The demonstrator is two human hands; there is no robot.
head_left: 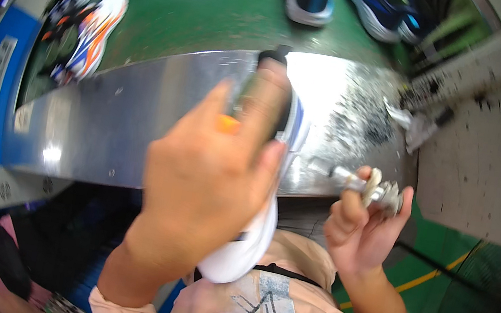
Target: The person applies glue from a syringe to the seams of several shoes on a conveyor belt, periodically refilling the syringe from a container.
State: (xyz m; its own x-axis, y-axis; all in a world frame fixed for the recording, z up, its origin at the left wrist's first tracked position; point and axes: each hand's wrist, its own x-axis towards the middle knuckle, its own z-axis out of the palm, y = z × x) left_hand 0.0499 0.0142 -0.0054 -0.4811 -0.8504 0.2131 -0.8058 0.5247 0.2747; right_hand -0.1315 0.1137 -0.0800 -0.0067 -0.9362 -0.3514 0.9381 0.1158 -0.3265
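Apparently, steadying is the step: the left hand (210, 163) seems clamped on a white-and-blue sports shoe (255, 242) across the shiny metal table (134, 105)'s near edge; the right hand (358, 239) grips a silver cylindrical tool (376, 193). Next move calls for firm support.

A sneaker (239, 256) is held up in the middle, long ways, with one end at twelve o'clock and the other at six. The six o'clock end is white and round. The twelve o'clock end is dark, and some blue and white shows at its one o'clock edge. It looks blurry, and much of its middle is covered.

At three o'clock from it, well apart, a shiny silver metal tool (381, 194) is held up, tilted. Its thin end points near ten o'clock, past a pale ring. Its fat, bumpy end points near four.
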